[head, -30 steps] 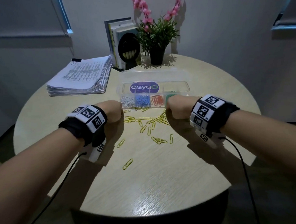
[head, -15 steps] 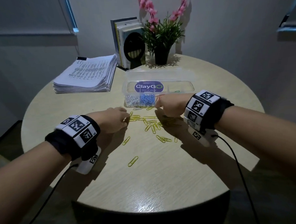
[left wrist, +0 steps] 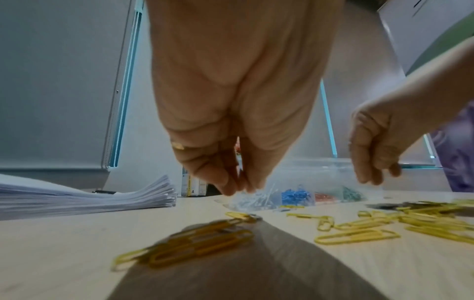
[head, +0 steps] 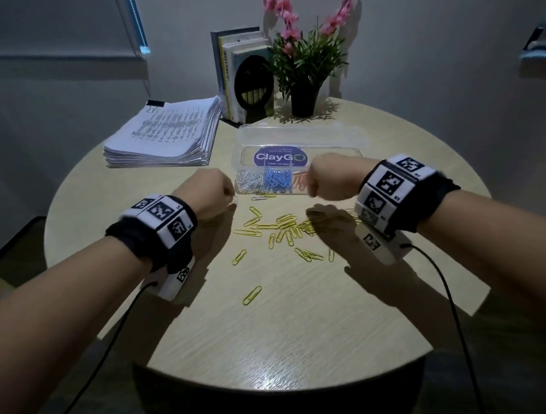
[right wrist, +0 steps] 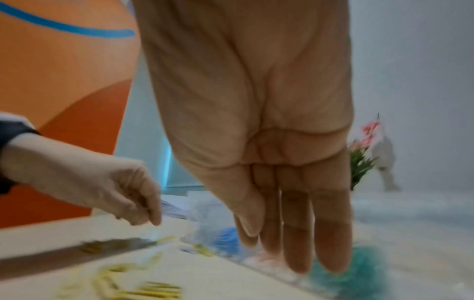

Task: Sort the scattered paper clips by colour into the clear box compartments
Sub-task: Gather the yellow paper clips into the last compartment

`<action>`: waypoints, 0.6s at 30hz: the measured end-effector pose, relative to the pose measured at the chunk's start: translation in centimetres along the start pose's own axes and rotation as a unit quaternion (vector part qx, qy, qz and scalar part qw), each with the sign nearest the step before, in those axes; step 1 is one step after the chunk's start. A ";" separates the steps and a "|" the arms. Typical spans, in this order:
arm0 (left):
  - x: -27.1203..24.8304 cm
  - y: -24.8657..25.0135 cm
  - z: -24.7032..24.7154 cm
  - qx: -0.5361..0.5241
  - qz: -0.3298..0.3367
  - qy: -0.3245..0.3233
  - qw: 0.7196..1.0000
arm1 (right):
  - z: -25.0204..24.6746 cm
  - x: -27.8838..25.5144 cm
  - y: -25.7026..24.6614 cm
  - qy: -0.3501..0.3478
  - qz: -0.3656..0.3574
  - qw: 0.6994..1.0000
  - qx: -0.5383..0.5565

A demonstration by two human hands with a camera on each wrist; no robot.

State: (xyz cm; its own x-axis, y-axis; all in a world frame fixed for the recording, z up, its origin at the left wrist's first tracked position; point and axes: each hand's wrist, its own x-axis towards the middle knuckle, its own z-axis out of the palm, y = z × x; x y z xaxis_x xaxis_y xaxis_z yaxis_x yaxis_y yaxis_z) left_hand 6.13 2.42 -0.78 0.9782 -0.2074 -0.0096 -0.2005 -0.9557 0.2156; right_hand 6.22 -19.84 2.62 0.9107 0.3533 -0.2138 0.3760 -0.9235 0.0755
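Yellow paper clips point(head: 285, 228) lie scattered on the round table point(head: 274, 350), in front of the clear box point(head: 293, 135). Its compartments hold silver clips point(head: 251, 182), blue clips point(head: 278, 182), orange clips point(head: 300, 182) and green clips point(left wrist: 352, 194). My left hand point(head: 231, 198) hovers at the box's left end, with thumb and fingertips point(left wrist: 231, 187) pinched on what looks like a silver clip. My right hand point(head: 312, 191) hangs above the box's middle. Its fingers point(right wrist: 330, 243) point down, and I see nothing in them.
A thick stack of printed paper point(head: 165, 139) lies at the back left. Books point(head: 241, 77) and a potted plant with pink flowers point(head: 304, 61) stand behind the box. A few silver clips point(head: 260, 197) lie just in front of the box. Cables trail from both wrists.
Both hands dipped to the clip pile on the table half a second ago. Both have since lifted back toward the box, the left to its silver end, the right over its middle.
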 end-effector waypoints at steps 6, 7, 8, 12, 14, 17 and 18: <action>2.8 1.1 1.1 0.042 -0.057 -0.040 0.997 | -0.1 -1.4 4.0 -0.059 0.131 0.989 -0.025; 3.1 1.2 1.3 0.050 -0.061 -0.044 0.996 | 0.1 -1.5 4.3 -0.066 0.135 0.988 -0.029; 3.4 1.3 1.3 0.054 -0.063 -0.043 0.996 | 0.5 -1.6 4.6 -0.073 0.138 0.987 -0.033; 3.7 1.7 1.3 0.062 -0.078 -0.038 0.994 | 1.3 -2.0 5.1 -0.064 0.117 0.991 0.002; 3.7 2.0 1.2 0.058 -0.093 -0.041 0.993 | 1.6 -2.1 5.1 -0.055 0.101 0.993 0.025; 3.7 2.3 1.1 0.047 -0.117 -0.042 0.991 | 2.0 -2.0 4.9 -0.075 0.107 0.991 0.030; 3.7 2.4 1.0 0.046 -0.125 -0.043 0.990 | 2.2 -1.9 4.9 -0.084 0.115 0.989 0.028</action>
State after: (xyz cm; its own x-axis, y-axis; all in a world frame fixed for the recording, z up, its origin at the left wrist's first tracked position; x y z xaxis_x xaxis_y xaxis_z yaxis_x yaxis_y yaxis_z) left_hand 9.25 -0.85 -1.31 0.9904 0.0244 -0.1360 0.0389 -0.9937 0.1052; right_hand 5.95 -25.34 1.24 0.9283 0.1077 -0.3559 0.1478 -0.9852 0.0871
